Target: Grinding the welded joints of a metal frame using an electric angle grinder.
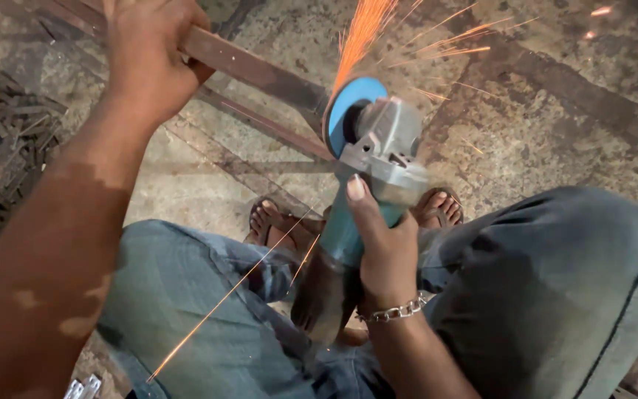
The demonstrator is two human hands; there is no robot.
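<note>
Two hands at work. Left hand (148, 55) clamped around a long, flat, rust-brown steel bar (260, 72) running diagonally across the upper frame, above the stained concrete floor (555, 111). Right hand (384, 247), chain bracelet (396, 311) at wrist, wrapped around the teal body of an angle grinder (374, 159); grey gear head, blue disc guard, disc edge meeting the bar. Orange sparks (363, 33) spray up and toward the knees. Sandalled feet (278, 222) below the bar. Dark scrap metal pile (5, 140) far left.
</note>
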